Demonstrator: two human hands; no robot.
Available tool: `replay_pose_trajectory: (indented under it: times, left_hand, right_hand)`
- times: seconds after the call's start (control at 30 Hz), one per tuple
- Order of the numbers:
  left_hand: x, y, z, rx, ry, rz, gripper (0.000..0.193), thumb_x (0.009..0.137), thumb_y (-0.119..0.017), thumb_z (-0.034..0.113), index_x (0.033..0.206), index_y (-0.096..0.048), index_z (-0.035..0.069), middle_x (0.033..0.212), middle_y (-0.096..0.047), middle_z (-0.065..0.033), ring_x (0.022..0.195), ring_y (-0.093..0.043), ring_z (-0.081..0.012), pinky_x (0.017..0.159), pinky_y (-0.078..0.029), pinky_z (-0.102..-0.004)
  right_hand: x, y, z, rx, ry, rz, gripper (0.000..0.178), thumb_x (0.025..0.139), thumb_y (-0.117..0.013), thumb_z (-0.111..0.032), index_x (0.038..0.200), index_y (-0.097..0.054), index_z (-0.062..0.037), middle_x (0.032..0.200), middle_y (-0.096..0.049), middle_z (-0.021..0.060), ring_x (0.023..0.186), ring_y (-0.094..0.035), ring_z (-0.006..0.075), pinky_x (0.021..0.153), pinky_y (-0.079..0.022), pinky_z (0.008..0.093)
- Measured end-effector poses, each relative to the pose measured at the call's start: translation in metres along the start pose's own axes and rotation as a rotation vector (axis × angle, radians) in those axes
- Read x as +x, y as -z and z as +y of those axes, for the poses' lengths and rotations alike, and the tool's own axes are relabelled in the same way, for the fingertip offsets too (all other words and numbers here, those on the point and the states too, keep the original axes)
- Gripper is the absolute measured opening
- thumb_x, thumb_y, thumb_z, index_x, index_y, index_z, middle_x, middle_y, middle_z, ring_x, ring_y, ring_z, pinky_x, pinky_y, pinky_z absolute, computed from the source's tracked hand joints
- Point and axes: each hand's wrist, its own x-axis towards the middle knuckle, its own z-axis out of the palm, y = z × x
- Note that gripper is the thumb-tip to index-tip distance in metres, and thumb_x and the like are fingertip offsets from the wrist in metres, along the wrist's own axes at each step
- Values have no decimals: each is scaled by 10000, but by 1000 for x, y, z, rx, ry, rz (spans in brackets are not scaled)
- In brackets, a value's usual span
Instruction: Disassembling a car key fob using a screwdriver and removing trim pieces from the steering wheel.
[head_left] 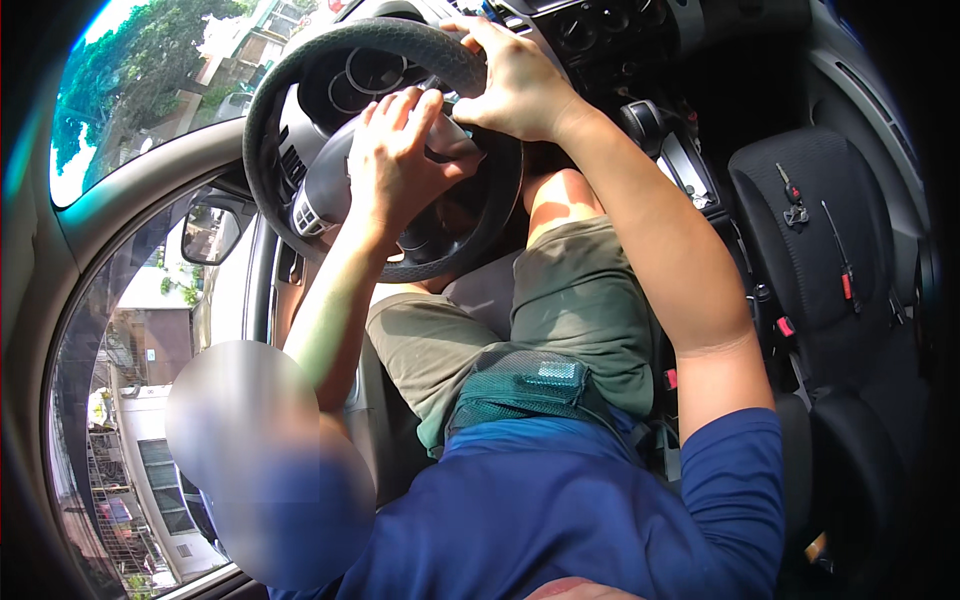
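Note:
A dark steering wheel (262, 150) with a textured rim stands in front of me. My right hand (520, 85) wraps round the rim's upper right, thumb on the inner side and fingers over the far side. My left hand (395, 155) lies on the wheel's hub (335, 180), its fingers stretched out and slightly apart. Between its index finger and thumb shows a pale greyish-pink patch (452, 140); whether it is cloth or part of the wheel I cannot tell. Buttons (307, 213) sit on the left spoke. Behind the wheel is the gauge cluster (375, 72).
A key bunch (793, 198) and a thin dark rod with a red part (847, 285) lie on the passenger seat (820, 240). The gear lever (643, 125) stands right of my knee. A side mirror (210, 232) shows beyond the left window. A green mesh pouch (520, 390) rests on my lap.

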Motion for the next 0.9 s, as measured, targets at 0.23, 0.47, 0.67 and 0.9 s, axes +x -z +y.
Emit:
replay_pose_trajectory:
  times: [0.23,0.47,0.67,0.9]
  left_hand:
    - [-10,-4,5,-23,86,41,852,614,-958,352,1324,-623,20,1326,-668,-181,1263,-629,-346,1130,-436,-504]
    - [-9,-8,2,-43,-3,45,815,606,-958,282,1304,-635,11,1317,-667,-182,1247,-627,-370,1109,-446,-503]
    - [-8,-8,0,-50,-14,21,824,579,-922,285,1303,-637,15,1308,-640,-191,1245,-600,-376,1112,-429,-536]
    - [-6,-4,0,-12,-20,25,876,596,-951,269,1373,-625,31,1308,-644,-178,1221,-622,-365,1079,-462,-501]
  right_hand:
    - [-2,18,-4,155,-125,-147,843,687,-883,-131,1474,-581,-119,1064,-682,116,866,-676,157,791,-592,329]
    - [-11,13,-1,81,-129,-243,960,710,-802,-198,1571,-399,-62,1262,-695,284,1076,-732,385,983,-582,413]
    - [-6,4,4,122,-132,-185,934,701,-802,-204,1545,-440,-34,1252,-695,295,1151,-713,352,1012,-568,390]
    - [-3,20,14,466,-191,-357,940,725,-822,-27,1579,-430,-80,1174,-711,121,1061,-692,180,940,-580,307]
